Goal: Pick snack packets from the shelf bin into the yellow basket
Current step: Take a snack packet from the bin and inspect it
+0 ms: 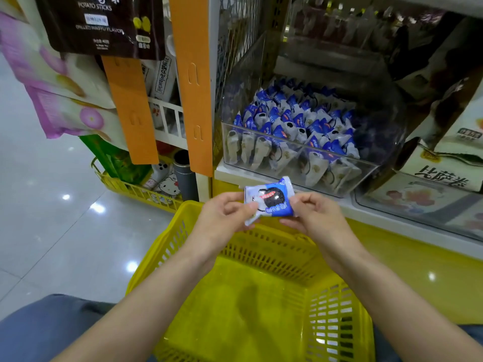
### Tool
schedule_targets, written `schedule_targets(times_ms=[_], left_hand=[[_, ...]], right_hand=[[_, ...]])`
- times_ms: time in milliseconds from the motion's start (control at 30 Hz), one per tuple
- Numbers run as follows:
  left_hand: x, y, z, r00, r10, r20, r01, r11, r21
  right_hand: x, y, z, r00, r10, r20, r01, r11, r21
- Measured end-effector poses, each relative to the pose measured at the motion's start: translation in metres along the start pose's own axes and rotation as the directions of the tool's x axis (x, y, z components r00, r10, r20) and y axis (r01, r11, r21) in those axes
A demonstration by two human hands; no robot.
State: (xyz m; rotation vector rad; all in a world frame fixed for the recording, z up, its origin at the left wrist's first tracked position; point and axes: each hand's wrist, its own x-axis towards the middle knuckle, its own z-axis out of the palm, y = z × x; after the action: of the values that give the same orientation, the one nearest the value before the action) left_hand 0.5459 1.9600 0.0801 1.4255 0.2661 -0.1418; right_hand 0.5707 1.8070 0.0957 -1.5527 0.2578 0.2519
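Above the far rim of the basket [261, 248], the left hand [224, 218] and right hand [316, 218] each pinch one end of a packet [270, 198], fingers curled. Beyond the basket, the clear bin [300, 144] holds many more packets.

A packet [269, 198] pinched between the left hand [224, 218] and right hand [316, 215] sits above the far rim of a basket [261, 246], before a bin [287, 141] of packets [295, 118] on a shelf [235, 176], with a box [444, 176] at right and a second basket [136, 192] on the floor [52, 205] at left.
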Motion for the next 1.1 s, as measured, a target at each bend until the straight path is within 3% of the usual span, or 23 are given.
schedule_targets(times_ms=[67, 133, 233, 300, 400, 467, 633, 800, 933, 1033, 1100], left_hand=[[0.003, 0.000, -0.004, 0.998, 0.034, -0.056, -0.036, 0.999, -0.033], [0.003, -0.001, -0.006, 0.992, 0.081, -0.099, -0.083, 0.996, -0.019], [0.005, -0.001, -0.008, 0.968, 0.196, -0.155, -0.177, 0.976, 0.127], [0.005, -0.001, -0.010, 0.939, 0.324, -0.114, -0.268, 0.899, 0.346], [-0.001, 0.000, -0.006, 0.915, 0.402, 0.031, -0.366, 0.794, 0.486], [-0.005, -0.001, -0.003, 0.915, 0.397, 0.076, -0.384, 0.795, 0.471], [-0.005, 0.006, 0.000, 0.936, 0.343, 0.076, -0.346, 0.862, 0.371], [-0.006, 0.007, -0.001, 0.937, 0.316, 0.149, -0.349, 0.840, 0.416], [-0.005, 0.004, 0.002, 0.934, 0.339, 0.109, -0.354, 0.846, 0.398], [-0.003, 0.000, -0.002, 0.899, 0.437, -0.023, -0.351, 0.751, 0.559], [-0.002, -0.003, -0.004, 0.918, 0.394, -0.035, -0.299, 0.749, 0.592]], right_hand=[[-0.002, 0.001, 0.000, 0.993, 0.097, 0.067, -0.098, 0.995, 0.012], [-0.004, 0.004, 0.001, 0.984, 0.115, 0.133, -0.102, 0.989, -0.103], [-0.005, 0.009, 0.000, 0.978, 0.027, 0.209, 0.075, 0.880, -0.468], [-0.007, 0.010, 0.003, 0.961, -0.065, 0.270, 0.210, 0.806, -0.553], [-0.009, 0.009, 0.008, 0.926, -0.231, 0.299, 0.355, 0.802, -0.481], [-0.010, 0.008, 0.009, 0.915, -0.292, 0.280, 0.394, 0.798, -0.456], [-0.011, 0.003, 0.007, 0.920, -0.275, 0.280, 0.373, 0.837, -0.401], [-0.013, 0.001, 0.006, 0.901, -0.344, 0.265, 0.430, 0.787, -0.442], [-0.013, 0.003, 0.003, 0.881, -0.416, 0.225, 0.470, 0.724, -0.504], [-0.013, 0.003, 0.001, 0.810, -0.572, 0.131, 0.534, 0.626, -0.568], [-0.013, 0.001, -0.001, 0.770, -0.630, 0.104, 0.580, 0.621, -0.528]])
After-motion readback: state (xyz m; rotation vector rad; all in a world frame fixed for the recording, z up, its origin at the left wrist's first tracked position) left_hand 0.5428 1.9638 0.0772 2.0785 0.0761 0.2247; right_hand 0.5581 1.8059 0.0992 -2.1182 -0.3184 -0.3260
